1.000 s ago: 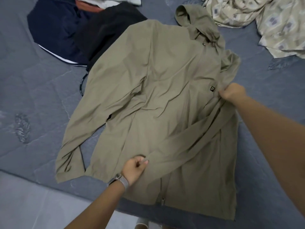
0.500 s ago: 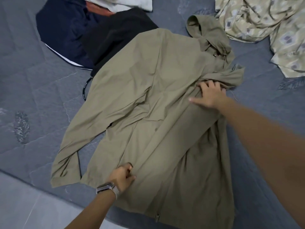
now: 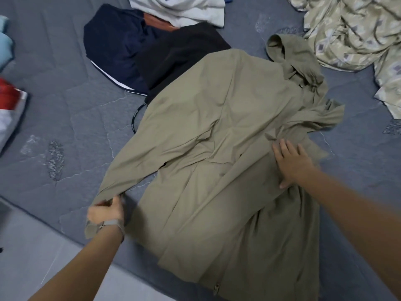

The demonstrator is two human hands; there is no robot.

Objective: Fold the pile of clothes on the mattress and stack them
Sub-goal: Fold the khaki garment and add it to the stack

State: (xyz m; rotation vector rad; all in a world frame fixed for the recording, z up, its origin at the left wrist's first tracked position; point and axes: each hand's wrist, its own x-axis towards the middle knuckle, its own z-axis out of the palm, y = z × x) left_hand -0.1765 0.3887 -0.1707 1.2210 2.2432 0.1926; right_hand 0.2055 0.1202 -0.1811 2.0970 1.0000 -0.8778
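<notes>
While spread flat on mattress (image 3: 65, 109), olive hooded jacket (image 3: 217, 148): thin, limp, slippery-looking. Left hand (image 3: 106, 211) pinching sleeve cuff; right hand (image 3: 293, 161) pressing flat, fingers straight. Best held at cuff, seams.

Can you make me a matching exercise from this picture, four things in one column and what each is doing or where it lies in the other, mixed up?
Things:
1. left hand
2. right hand
3. navy garment
4. patterned cloth

States or places:
A. crumpled at the far right of the mattress
B. pressed flat on the jacket
C. bunched beside the black garment, far left of the jacket
D. gripping the jacket's sleeve cuff

Pairs: 1-D, 2-B, 3-C, 4-A
</notes>
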